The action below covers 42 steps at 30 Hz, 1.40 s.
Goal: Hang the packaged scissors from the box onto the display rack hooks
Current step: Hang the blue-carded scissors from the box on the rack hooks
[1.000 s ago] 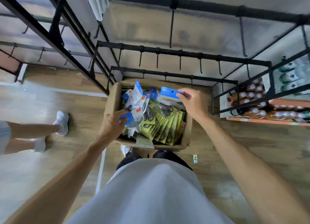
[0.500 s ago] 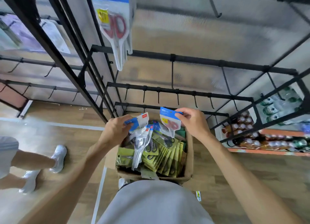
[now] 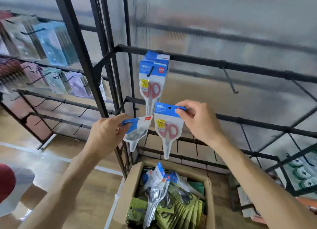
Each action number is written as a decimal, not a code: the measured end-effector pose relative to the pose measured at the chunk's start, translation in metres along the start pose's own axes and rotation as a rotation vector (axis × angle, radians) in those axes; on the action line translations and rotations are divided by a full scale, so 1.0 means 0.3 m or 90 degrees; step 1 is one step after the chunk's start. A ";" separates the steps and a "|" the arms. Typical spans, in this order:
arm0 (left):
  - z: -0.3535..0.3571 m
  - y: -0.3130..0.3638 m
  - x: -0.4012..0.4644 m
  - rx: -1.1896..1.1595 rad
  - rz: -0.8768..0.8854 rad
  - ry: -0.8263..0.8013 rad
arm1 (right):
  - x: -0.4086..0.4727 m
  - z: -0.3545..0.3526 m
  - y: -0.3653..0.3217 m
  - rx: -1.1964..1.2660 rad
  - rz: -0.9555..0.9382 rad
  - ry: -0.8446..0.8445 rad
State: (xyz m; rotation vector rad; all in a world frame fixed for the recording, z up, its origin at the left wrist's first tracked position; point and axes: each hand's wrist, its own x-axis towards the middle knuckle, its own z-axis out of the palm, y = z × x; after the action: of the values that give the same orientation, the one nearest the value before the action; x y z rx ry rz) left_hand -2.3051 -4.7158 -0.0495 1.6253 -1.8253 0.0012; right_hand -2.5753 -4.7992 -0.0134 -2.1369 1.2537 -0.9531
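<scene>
The packs on the far-left hooks (image 3: 51, 45) are smeared by motion blur, their contents unreadable. The box (image 3: 130, 187) runs off the bottom edge. Green bottles (image 3: 301, 174) at right are cut by the frame edge. Print on the hanging red scissors pack (image 3: 152, 78) is too small to read.

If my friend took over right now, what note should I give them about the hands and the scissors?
Left hand holds a scissors pack with dark handles by its blue top.
Right hand pinches a red-handled scissors pack at its top corner, just below the hook.
Done: several red-handled packs hang on one rack hook.
Left: hang both held packs, then the many still in the box.
</scene>
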 end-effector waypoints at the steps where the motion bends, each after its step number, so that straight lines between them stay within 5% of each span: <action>1: -0.021 -0.003 0.007 0.002 0.001 0.015 | 0.040 -0.009 -0.029 0.000 -0.016 -0.005; 9: -0.100 -0.045 0.011 -0.057 -0.015 0.071 | 0.275 0.034 -0.195 -0.057 -0.082 0.041; 29: -0.105 -0.024 -0.005 -0.005 0.035 0.058 | 0.555 0.135 -0.122 -0.167 0.088 0.101; 37: -0.094 -0.028 -0.033 -0.026 0.016 0.061 | 0.358 0.157 -0.129 -0.392 -0.138 0.161; 39: -0.091 -0.037 -0.041 -0.036 0.002 0.062 | 0.240 0.180 -0.152 -0.341 -0.206 0.125; 42: -0.084 -0.044 -0.049 -0.034 0.002 0.052 | 0.067 0.207 -0.165 -0.162 -0.223 -0.071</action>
State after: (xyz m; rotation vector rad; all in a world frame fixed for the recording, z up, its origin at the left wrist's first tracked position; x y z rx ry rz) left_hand -2.2815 -4.6949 -0.0429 1.5625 -1.7520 0.0204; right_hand -2.4939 -4.7906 -0.0124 -2.6326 1.0088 -0.8287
